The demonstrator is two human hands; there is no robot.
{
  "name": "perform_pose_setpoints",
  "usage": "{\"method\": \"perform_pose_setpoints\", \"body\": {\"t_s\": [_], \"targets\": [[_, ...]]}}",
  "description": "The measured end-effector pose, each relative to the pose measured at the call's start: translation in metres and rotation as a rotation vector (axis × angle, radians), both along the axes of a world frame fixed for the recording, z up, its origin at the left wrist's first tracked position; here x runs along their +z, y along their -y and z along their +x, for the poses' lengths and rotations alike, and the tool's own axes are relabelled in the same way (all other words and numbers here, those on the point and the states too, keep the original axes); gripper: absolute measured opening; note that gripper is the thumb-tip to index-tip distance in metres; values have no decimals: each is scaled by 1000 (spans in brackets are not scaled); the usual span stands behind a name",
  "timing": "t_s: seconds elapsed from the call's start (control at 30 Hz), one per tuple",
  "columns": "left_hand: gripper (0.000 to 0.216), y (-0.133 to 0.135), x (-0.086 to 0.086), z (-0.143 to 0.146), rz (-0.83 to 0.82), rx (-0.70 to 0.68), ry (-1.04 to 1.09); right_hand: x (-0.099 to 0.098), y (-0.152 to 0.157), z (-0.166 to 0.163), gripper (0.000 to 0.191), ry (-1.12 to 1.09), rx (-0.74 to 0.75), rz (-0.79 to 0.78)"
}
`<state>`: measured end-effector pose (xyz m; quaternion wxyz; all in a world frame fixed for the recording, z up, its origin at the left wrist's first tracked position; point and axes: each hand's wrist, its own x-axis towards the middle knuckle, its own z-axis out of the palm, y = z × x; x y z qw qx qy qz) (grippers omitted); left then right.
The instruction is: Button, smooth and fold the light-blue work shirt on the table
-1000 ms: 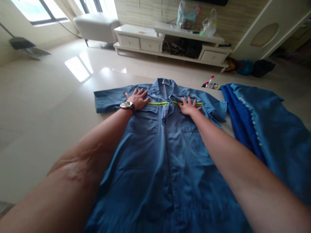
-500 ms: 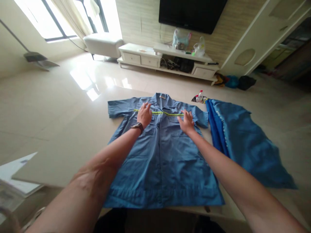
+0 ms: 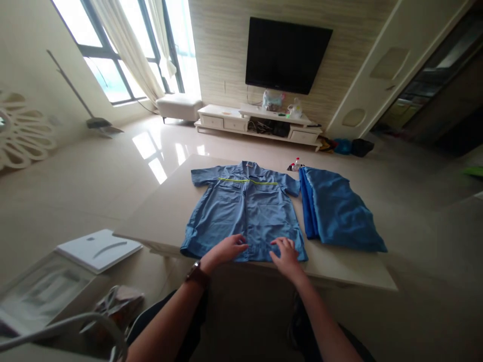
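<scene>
1. From where I stand, the blue-grey short-sleeved cloth shirt with a yellow chest stripe (image 3: 222, 211) lies front up on the table, collar away from the person, which puts its hem within easy reach. Its sleeves spread outward, so the whole front lies fairly flat.
2. The left hand (image 3: 226, 247) is over the hem, fingers loosely bent, thumb a little apart, with nothing in its grasp.
3. The right hand (image 3: 286, 254) faces it, half open with curved fingers, also free; I can't tell whether either one touches the cloth.
4. The broad cream-coloured flat-topped table (image 3: 154, 211) bears the shirt along its near edge, probably so the arms needn't stretch.
5. Just beside the right-hand sleeve, the folded pile of deeper-blue fabric (image 3: 339, 211) sits apart from the shirt's body, leaving that spread out and uncovered.
</scene>
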<state>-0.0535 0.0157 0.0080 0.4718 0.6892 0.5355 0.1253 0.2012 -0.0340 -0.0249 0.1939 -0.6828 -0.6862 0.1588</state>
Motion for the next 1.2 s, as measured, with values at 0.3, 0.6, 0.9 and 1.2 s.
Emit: {"method": "perform_pose_setpoints", "body": {"t_s": [0.3,0.6,0.9,1.2], "targets": [[32,-4,-24,5,260,-53,-374,-10,-7,-29,29,22,331,-176],[23,25,-26,27,123,-129,-468,-29,-3,-36,36,-8,379,-198],[20,67,-24,67,-163,40,-135,-28,-8,-34,30,83,381,-165],[10,85,-60,98,-633,692,513,-17,-11,-34,17,98,347,-161]]}}
